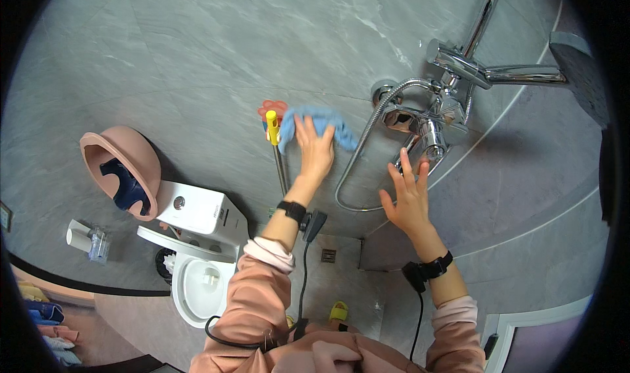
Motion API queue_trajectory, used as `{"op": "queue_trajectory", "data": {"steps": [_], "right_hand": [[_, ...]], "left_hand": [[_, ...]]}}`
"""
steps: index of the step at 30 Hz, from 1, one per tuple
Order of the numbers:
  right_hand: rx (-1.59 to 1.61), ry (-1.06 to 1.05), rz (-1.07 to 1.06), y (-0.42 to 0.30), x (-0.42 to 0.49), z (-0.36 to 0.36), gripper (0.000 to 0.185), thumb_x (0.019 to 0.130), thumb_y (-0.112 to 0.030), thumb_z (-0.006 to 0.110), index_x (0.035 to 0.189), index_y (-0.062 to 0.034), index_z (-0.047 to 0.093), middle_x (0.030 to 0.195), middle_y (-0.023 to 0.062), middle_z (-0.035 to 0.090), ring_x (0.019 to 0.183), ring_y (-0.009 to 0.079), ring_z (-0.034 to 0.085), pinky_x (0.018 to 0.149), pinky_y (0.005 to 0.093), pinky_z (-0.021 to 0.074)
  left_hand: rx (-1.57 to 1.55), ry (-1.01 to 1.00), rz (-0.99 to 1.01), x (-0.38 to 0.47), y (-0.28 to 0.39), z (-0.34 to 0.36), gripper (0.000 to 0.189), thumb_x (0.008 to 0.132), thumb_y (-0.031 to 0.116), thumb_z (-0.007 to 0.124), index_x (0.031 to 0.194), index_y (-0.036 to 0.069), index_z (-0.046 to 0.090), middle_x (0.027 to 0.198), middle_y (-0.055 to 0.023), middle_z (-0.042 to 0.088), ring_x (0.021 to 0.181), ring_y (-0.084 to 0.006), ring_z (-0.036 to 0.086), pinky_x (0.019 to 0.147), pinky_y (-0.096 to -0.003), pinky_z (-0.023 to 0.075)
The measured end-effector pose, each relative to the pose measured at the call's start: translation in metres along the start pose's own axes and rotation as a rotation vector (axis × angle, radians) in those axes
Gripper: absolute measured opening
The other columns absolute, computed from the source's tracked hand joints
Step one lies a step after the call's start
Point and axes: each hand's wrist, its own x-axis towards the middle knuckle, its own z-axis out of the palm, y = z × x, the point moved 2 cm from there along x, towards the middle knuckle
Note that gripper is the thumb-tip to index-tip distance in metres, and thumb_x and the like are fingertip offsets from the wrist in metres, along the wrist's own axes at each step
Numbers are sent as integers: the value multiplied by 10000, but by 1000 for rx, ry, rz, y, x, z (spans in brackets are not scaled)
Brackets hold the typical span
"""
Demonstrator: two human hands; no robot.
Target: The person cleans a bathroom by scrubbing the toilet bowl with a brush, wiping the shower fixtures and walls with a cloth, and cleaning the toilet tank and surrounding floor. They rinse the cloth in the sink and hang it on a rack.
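My left hand (315, 151) holds a blue cloth (320, 119) flat against the grey marbled tile wall (236, 43), fingers spread over its lower part. Just left of the cloth, a yellow-capped mop or broom handle (272, 129) hangs at a red flower-shaped wall holder (273, 108). My right hand (409, 198) is raised with its fingers apart and nothing in it. Its fingertips are in front of the lower end of the chrome shower mixer (428, 131); whether they touch it I cannot tell. A metal shower hose (347, 171) loops between my hands.
At upper right, a chrome shower arm (526, 74) juts out. A pink basin (147, 161) leans on the white toilet tank (192, 205) at left, above the toilet bowl (202, 284) with its lid raised. A floor drain (329, 256) lies below. Cables hang from both wrist straps.
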Motion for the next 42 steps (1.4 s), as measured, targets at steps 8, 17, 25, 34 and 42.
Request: {"op": "queue_trajectory", "data": {"steps": [8, 17, 25, 34, 42], "right_hand": [[62, 11, -20, 3, -1, -3, 465, 730, -221, 695, 1152, -66, 581, 1472, 118, 310, 1382, 406, 127, 1071, 532, 243], [134, 6, -42, -4, -52, -1, 281, 747, -181, 662, 1009, -97, 607, 1383, 105, 436, 1311, 322, 330, 1062, 531, 226], [678, -133, 449, -41, -176, 57, 207, 815, -164, 645, 1000, -85, 594, 1167, 132, 560, 1125, 334, 500, 921, 462, 398], [1492, 131, 1123, 19, -184, 119, 395, 959, -233, 491, 1306, -55, 430, 1208, 77, 536, 1034, 209, 560, 899, 351, 461], [335, 430, 232, 123, -3, 85, 499, 844, -111, 590, 1318, -61, 444, 1386, 209, 359, 1218, 377, 423, 1023, 443, 354]], "left_hand": [[89, 219, 82, 91, 33, -43, 308, 810, -5, 523, 1102, 79, 574, 1504, -298, 0, 1337, -576, 28, 1050, -658, 125], [-61, -363, -49, -103, 15, 34, 434, 732, -111, 508, 1098, 73, 652, 1477, -172, 278, 1314, -423, 298, 1049, -440, 343], [-398, -535, -445, -219, 36, 5, 418, 758, 8, 574, 1175, 37, 585, 1232, -219, 480, 1157, -378, 458, 939, -416, 429], [-560, -594, -126, -206, 138, -29, 858, 765, 62, 683, 1440, 6, 157, 1422, -200, 252, 1327, -355, 314, 1064, -414, 329], [-517, -609, -451, -252, 80, -80, 713, 839, 26, 587, 1433, 6, 192, 1442, -206, 227, 1245, -324, 436, 1017, -423, 389]]}}
